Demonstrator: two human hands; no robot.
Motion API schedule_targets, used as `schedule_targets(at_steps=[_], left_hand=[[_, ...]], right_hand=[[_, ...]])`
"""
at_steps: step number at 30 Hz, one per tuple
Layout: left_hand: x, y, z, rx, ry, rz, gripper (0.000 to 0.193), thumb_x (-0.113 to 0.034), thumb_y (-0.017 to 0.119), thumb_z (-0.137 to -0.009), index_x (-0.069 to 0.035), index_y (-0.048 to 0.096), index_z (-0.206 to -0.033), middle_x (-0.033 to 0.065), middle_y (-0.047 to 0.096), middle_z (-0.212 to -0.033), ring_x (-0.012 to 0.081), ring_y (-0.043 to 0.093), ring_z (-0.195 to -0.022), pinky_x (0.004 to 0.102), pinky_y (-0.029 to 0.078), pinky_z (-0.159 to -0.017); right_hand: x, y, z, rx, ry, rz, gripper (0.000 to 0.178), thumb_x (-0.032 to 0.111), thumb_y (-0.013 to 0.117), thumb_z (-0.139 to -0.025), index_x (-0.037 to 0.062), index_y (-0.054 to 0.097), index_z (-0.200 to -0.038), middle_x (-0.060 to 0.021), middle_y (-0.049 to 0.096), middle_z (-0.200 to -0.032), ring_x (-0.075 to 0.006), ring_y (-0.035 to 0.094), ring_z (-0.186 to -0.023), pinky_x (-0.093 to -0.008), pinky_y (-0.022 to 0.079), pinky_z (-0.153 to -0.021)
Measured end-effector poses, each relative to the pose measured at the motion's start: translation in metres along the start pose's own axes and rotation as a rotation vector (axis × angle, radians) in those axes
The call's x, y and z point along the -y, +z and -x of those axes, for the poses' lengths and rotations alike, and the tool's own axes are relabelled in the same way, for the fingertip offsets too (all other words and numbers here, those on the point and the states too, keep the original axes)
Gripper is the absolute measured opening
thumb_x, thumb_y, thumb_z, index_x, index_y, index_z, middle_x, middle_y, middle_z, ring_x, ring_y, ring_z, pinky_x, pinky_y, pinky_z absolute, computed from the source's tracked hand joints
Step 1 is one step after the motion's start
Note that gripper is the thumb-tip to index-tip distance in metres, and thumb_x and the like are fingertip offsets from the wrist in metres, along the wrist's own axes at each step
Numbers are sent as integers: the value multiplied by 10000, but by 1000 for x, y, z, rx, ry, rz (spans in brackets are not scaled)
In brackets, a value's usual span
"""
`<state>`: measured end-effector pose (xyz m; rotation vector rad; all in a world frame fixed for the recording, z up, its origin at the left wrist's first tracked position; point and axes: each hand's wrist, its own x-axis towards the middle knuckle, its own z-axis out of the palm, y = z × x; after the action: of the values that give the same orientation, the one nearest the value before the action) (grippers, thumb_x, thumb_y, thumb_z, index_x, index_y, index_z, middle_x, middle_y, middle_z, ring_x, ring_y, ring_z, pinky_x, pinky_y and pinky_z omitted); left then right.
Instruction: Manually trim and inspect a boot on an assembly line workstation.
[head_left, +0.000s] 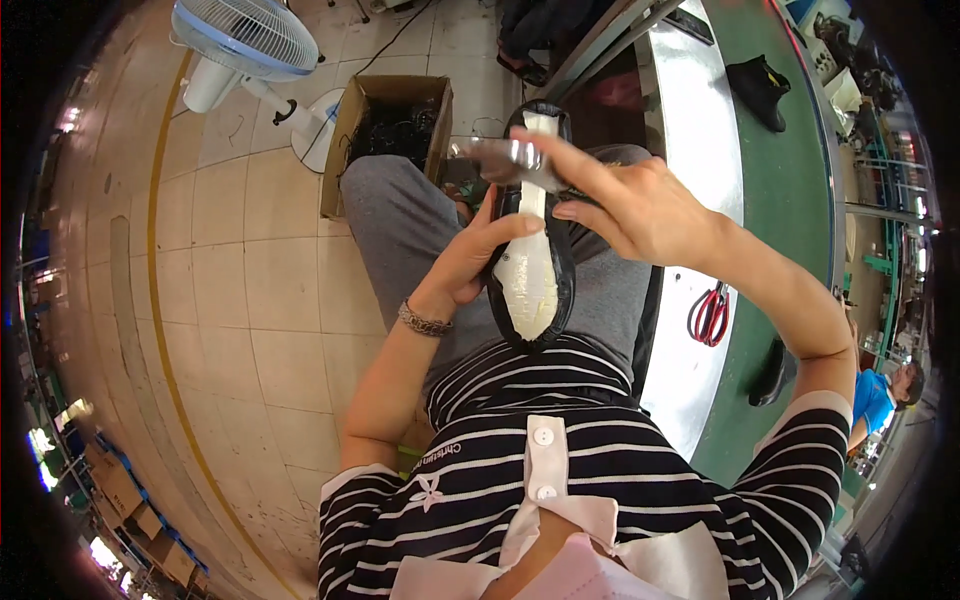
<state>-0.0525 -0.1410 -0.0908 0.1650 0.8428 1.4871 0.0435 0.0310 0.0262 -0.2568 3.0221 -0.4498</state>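
Observation:
Across my lap lies a black shoe upper on a last, its pale underside facing up and the black edge folded in around it. My left hand wraps around its left side, with the thumb pressed on the pale bottom. In my right hand is a shiny metal tool, smeared by motion, so its exact kind cannot be made out. It lies over the shoe's far half. My right fingertips are close to the shoe's right edge.
At my right runs a metal-topped bench with red-handled scissors on it. Beyond it, a black boot and a dark shoe rest on a green surface. Ahead stand a cardboard box of black scraps and a fan.

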Motion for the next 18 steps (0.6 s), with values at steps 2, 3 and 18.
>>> schedule_targets(at_steps=[2,3,18], left_hand=[[0,5,-1,-2,17,-20,872,-268,719,-808,-133,186,-1484,51,471,-1258,148,504,-1101,294,440,-906],[1,5,3,-20,35,-42,887,-275,723,-804,-141,178,-1491,53,456,-1284,154,484,-1135,298,422,-934],[55,-2,21,-79,-7,493,657,-628,335,-929,-145,372,-1373,104,564,-1242,207,578,-1109,387,489,-938]], right_hand=[[-4,9,8,274,268,5,627,202,558,-907,215,265,-1462,-124,604,-584,-310,617,-520,-392,480,-487],[0,7,9,279,274,-1,627,202,558,-907,215,265,-1462,-124,604,-584,-310,617,-520,-392,480,-487],[47,-20,7,705,324,-319,611,151,583,-895,208,303,-1434,-192,611,-782,-393,611,-788,-479,488,-728]])
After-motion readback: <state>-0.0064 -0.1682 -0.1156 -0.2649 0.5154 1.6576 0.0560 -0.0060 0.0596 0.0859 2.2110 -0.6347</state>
